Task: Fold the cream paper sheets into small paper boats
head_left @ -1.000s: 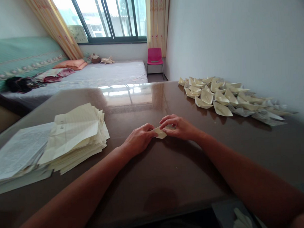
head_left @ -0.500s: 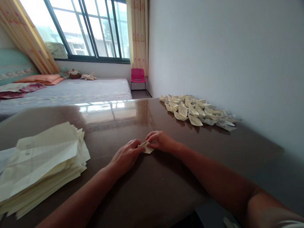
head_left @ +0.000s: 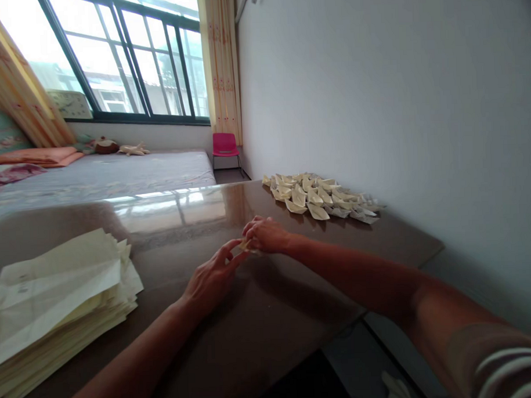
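A small piece of folded cream paper is held between my two hands, above the middle of the brown table. My left hand pinches its left side with thumb and forefinger. My right hand closes over the paper's right side, and its fingers hide most of the folds. Beyond my right hand lie several folded paper boats, grouped near the wall. To the left of my left hand rests a thick stack of cream paper sheets.
Behind the table stand a bed and a pink chair under the curtain. The white wall runs along the right side. Below the table's near right edge lies a pale scrap.
The view has turned to the right. My right hand now covers more of the folded paper, and the pale face seen before between my hands is mostly hidden.
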`<state>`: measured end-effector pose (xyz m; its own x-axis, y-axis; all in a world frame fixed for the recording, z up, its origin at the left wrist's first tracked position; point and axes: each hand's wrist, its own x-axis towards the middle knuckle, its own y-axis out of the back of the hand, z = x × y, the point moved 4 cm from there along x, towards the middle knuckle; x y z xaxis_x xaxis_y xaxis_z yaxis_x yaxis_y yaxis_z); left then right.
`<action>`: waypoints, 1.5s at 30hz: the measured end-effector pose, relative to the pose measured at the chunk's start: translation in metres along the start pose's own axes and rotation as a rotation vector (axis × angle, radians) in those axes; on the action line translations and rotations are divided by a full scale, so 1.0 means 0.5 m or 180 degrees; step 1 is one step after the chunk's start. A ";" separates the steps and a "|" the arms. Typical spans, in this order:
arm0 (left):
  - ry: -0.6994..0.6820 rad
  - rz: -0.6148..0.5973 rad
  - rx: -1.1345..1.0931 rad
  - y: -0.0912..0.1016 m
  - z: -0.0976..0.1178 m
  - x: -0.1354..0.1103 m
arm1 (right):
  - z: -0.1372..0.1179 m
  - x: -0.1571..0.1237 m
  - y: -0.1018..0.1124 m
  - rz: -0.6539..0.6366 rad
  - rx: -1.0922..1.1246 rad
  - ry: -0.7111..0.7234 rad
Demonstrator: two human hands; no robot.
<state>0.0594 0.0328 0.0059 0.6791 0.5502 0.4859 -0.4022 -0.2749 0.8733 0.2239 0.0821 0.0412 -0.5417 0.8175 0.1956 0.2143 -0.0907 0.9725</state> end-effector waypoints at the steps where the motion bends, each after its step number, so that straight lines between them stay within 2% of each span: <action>1: 0.0013 0.0060 0.0026 0.000 -0.002 -0.001 | 0.025 -0.002 0.025 0.0055 -0.0044 -0.0043; 3: 0.0001 0.0105 0.0056 -0.005 -0.005 -0.003 | 0.102 -0.015 0.077 0.0121 -0.0153 -0.0435; 6: -0.0059 0.0050 0.0064 -0.014 -0.010 -0.007 | 0.254 -0.067 0.158 0.0213 -0.0329 -0.1037; 10: 0.0003 0.0044 0.0054 -0.014 -0.026 -0.014 | 0.468 -0.191 0.262 0.0507 -0.0706 -0.2276; 12: -0.0015 0.0080 0.0007 -0.010 -0.037 -0.018 | 0.553 -0.255 0.295 0.0604 -0.0890 -0.2819; 14: 0.0016 0.0136 -0.0024 -0.007 -0.053 -0.022 | 0.621 -0.300 0.306 0.0561 -0.0992 -0.3184; 17: 0.0006 0.0123 -0.0084 -0.011 -0.081 -0.032 | 0.699 -0.324 0.289 0.0407 -0.1030 -0.3469; 21: 0.0045 -0.0077 -0.0281 -0.033 -0.114 -0.052 | 0.769 -0.302 0.253 0.0302 -0.1080 -0.3698; 25: 0.0090 -0.0163 -0.0373 -0.054 -0.132 -0.070 | 0.807 -0.263 0.230 0.0216 -0.1061 -0.3868; 28: 0.0102 -0.0119 -0.0400 -0.055 -0.132 -0.070 | 0.810 -0.241 0.220 0.0168 -0.0991 -0.3918; 31: 0.0055 -0.0063 -0.0440 -0.046 -0.124 -0.058 | 0.794 -0.229 0.228 0.0220 -0.0920 -0.3842; 34: -0.0019 -0.0145 -0.0470 -0.034 -0.111 -0.041 | 0.755 -0.222 0.255 0.0419 -0.0893 -0.3643; 36: -0.0056 -0.0207 -0.0446 -0.026 -0.101 -0.030 | 0.711 -0.212 0.268 0.0581 -0.0863 -0.3408; 38: -0.0093 -0.0221 -0.0402 -0.017 -0.089 -0.021 | 0.644 -0.190 0.259 0.0700 -0.0751 -0.3035; 40: -0.0080 -0.0320 -0.0371 -0.011 -0.077 -0.014 | 0.551 -0.158 0.217 0.0686 -0.0525 -0.2541; 42: -0.0151 -0.0435 -0.0389 -0.006 -0.063 -0.010 | 0.431 -0.121 0.149 0.0547 -0.0133 -0.1925; 45: -0.0103 -0.0616 -0.0360 0.000 -0.045 -0.006 | 0.227 -0.074 0.041 0.0401 0.1048 -0.0755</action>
<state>0.0436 0.0488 0.0038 0.7688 0.5581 0.3121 -0.3276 -0.0754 0.9418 0.3406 0.1146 0.0394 -0.3009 0.9234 0.2385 0.5359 -0.0431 0.8432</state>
